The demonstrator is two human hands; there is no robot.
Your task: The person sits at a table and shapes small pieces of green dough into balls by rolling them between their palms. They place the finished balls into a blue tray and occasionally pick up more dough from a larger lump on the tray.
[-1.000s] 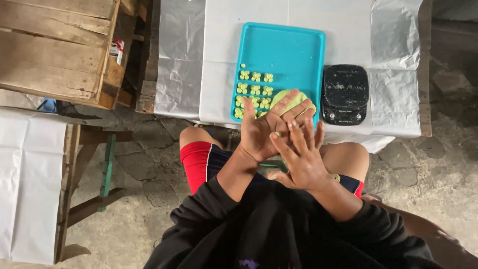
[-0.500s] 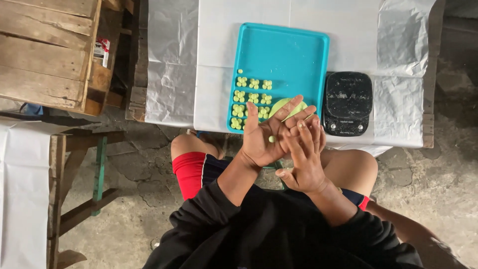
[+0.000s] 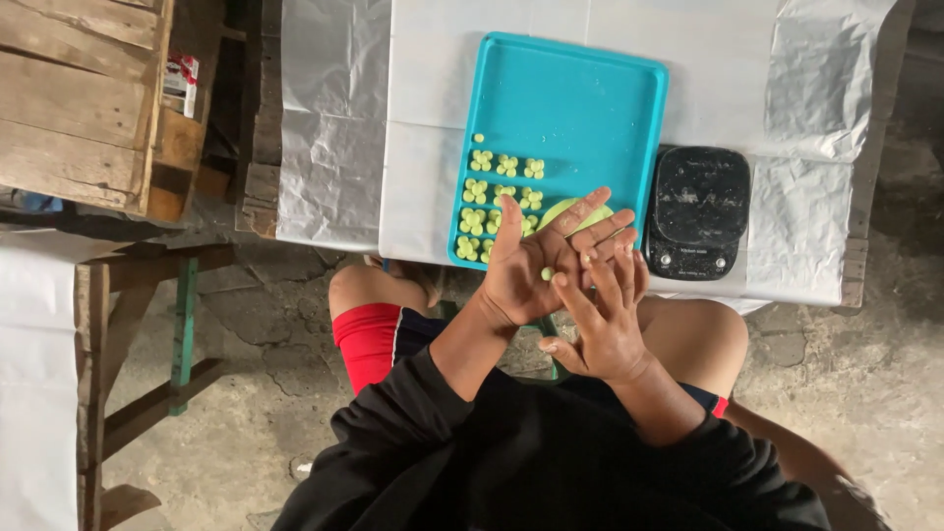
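1. The left hand point(image 3: 531, 265) lies flat and palm up, fingers spread, with one small green ball point(image 3: 547, 273) resting on the palm.
2. The right hand point(image 3: 600, 324) has its fingers extended, the tips touching the left palm just beside the ball; it grips nothing.
3. Both hands hover over the near edge of one turquoise tray point(image 3: 580, 98).
4. On the tray sit about ten clusters point(image 3: 501, 192) of small green balls in three rows, plus a single loose ball point(image 3: 478, 139) above them.
5. One larger green lump point(image 3: 560, 208) lies on the tray, partly hidden by the left fingers.
6. One black scale point(image 3: 696, 211) stands just right of the tray, on the white-covered table point(image 3: 433, 98).
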